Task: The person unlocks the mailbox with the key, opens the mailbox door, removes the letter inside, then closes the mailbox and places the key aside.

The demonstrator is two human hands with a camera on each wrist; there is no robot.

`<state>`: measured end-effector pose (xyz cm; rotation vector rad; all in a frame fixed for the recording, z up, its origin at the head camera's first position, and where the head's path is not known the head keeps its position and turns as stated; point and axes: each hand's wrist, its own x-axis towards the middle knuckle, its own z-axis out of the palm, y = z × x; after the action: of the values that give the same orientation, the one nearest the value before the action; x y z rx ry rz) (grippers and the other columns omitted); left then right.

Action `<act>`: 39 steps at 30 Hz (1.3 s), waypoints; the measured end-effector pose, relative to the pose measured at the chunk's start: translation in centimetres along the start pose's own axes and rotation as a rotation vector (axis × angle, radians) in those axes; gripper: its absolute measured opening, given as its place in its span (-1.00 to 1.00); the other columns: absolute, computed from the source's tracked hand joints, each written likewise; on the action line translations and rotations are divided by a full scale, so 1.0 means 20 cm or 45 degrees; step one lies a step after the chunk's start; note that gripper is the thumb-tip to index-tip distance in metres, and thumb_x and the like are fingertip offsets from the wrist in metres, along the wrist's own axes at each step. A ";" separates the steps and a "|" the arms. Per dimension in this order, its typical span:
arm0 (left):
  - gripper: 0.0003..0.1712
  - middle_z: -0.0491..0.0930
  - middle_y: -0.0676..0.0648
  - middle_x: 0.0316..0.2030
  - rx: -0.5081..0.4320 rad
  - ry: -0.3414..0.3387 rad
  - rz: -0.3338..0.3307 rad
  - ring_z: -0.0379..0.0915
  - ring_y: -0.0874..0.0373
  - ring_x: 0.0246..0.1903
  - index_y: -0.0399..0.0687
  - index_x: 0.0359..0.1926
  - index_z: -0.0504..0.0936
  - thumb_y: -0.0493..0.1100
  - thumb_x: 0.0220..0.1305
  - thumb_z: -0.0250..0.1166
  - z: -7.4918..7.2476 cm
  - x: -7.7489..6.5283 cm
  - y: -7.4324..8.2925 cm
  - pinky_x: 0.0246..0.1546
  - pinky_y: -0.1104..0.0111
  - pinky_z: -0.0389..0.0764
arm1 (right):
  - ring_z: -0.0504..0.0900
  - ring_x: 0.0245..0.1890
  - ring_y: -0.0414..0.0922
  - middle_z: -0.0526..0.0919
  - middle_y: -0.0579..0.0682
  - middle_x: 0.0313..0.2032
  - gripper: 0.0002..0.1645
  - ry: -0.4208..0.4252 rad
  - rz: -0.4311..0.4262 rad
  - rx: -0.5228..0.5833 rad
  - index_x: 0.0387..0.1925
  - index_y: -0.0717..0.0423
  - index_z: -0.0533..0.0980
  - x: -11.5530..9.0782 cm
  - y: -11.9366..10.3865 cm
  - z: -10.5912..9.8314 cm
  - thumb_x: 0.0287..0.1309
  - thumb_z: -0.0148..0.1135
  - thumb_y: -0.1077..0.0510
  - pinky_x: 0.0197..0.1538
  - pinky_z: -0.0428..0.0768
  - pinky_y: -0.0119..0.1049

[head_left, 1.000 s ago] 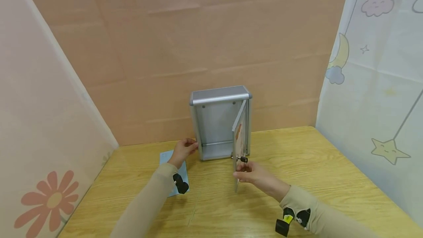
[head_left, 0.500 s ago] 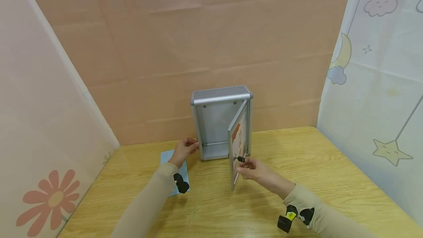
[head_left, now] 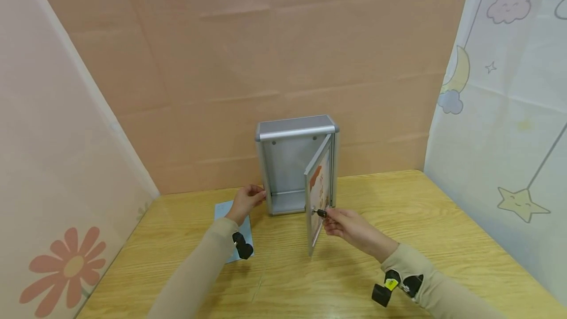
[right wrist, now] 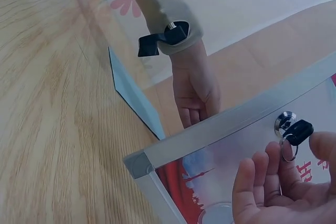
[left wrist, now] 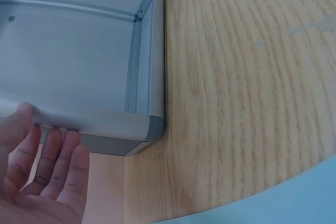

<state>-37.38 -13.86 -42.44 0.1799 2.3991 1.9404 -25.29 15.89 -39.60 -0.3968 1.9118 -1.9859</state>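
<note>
A grey metal wall box [head_left: 290, 166] stands upright on the table, its hinged door [head_left: 313, 181] ajar on the right side. My left hand [head_left: 245, 203] holds the box's left edge; in the left wrist view the thumb lies on the front rim and the fingers sit against the outer side. A key [right wrist: 299, 132] with a black head sticks out of the round lock [right wrist: 283, 120] in the door, a metal ring hanging from it. My right hand [head_left: 354, 230] has its thumb and index finger at the key's head, pinching it, with the other fingers loosely bent below.
A light blue sheet or card [head_left: 244, 233] lies on the wooden table [head_left: 283, 279], partly under the left forearm. A peach backdrop [head_left: 283, 63] rises close behind the box. Patterned cloth walls [head_left: 496, 127] flank both sides.
The door's free edge has swung a little left, showing more of its printed front. My right hand has gone from beside the door's lower part up to the key. The left hand stays put.
</note>
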 end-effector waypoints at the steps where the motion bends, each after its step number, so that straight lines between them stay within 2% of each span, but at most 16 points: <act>1: -0.77 0.58 -0.18 -0.22 -0.002 -0.001 -0.005 0.54 -0.20 -0.04 -0.32 -0.10 0.52 -0.22 0.34 0.23 0.00 0.00 0.00 0.10 0.01 0.52 | 0.53 -0.23 -0.23 0.51 -0.02 -0.21 -0.43 -0.004 -0.002 0.022 0.01 0.49 0.32 0.00 0.00 0.00 0.48 -0.09 -0.04 -0.05 0.58 -0.43; 4: -0.76 0.59 -0.18 -0.22 0.006 -0.005 -0.005 0.55 -0.16 -0.06 -0.32 -0.10 0.52 -0.21 0.34 0.24 0.01 0.00 0.00 0.09 0.02 0.53 | 0.53 -0.23 -0.23 0.52 -0.04 -0.23 -0.42 -0.009 0.004 0.062 0.02 0.51 0.30 0.01 0.00 0.02 0.46 -0.06 -0.04 -0.06 0.58 -0.42; 10: -0.76 0.59 -0.15 -0.23 0.017 0.000 -0.021 0.56 -0.13 -0.08 -0.30 -0.11 0.54 -0.19 0.33 0.25 0.01 0.01 0.01 0.03 0.13 0.59 | 0.53 -0.20 -0.20 0.49 0.03 -0.18 -0.42 0.008 0.043 0.050 0.04 0.52 0.28 0.07 -0.01 0.06 0.45 -0.04 -0.02 -0.03 0.57 -0.40; 15: -0.77 0.59 -0.18 -0.23 0.015 -0.006 -0.013 0.50 -0.25 -0.01 -0.32 -0.11 0.53 -0.21 0.34 0.24 0.01 0.01 0.02 0.05 0.07 0.57 | 0.53 -0.21 -0.17 0.50 0.06 -0.18 -0.47 0.025 0.069 0.066 0.03 0.52 0.31 0.15 -0.01 0.10 0.45 -0.05 0.03 -0.05 0.58 -0.40; 21: -0.77 0.59 -0.18 -0.22 0.015 -0.002 -0.020 0.55 -0.15 -0.07 -0.31 -0.11 0.53 -0.21 0.33 0.24 0.01 0.02 0.02 0.07 0.07 0.56 | 0.53 -0.21 -0.16 0.50 0.03 -0.19 -0.54 0.074 0.107 0.150 0.03 0.41 0.33 0.27 -0.03 0.18 0.45 -0.02 0.03 -0.02 0.56 -0.36; 29: -0.76 0.59 -0.20 -0.19 0.032 0.000 -0.024 0.57 -0.09 -0.09 -0.31 -0.10 0.54 -0.21 0.34 0.24 0.01 0.03 0.02 0.04 0.14 0.59 | 0.49 -0.25 -0.17 0.48 0.03 -0.23 -0.62 0.239 0.178 0.386 0.02 0.35 0.35 0.45 -0.05 0.29 0.43 0.02 0.07 -0.04 0.53 -0.35; 34: -0.75 0.60 -0.21 -0.16 0.057 0.000 -0.014 0.59 -0.03 -0.11 -0.31 -0.08 0.54 -0.19 0.33 0.25 0.01 0.04 0.02 0.03 0.16 0.60 | 0.49 -0.18 -0.13 0.48 0.05 -0.20 -0.62 0.332 0.184 0.409 0.04 0.33 0.37 0.53 -0.07 0.32 0.42 0.04 0.09 0.00 0.52 -0.32; 39: -0.74 0.61 -0.20 -0.17 0.072 0.002 -0.006 0.59 -0.01 -0.13 -0.31 -0.08 0.55 -0.19 0.33 0.26 0.01 0.03 0.03 0.03 0.14 0.60 | 0.50 -0.17 -0.13 0.50 0.04 -0.20 -0.61 0.378 0.176 0.435 0.07 0.34 0.39 0.59 -0.07 0.32 0.40 0.06 0.10 0.02 0.51 -0.30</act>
<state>-38.00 -13.55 -41.89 0.1754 2.4549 1.8720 -33.20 5.02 -38.39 0.1240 1.6528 -2.3196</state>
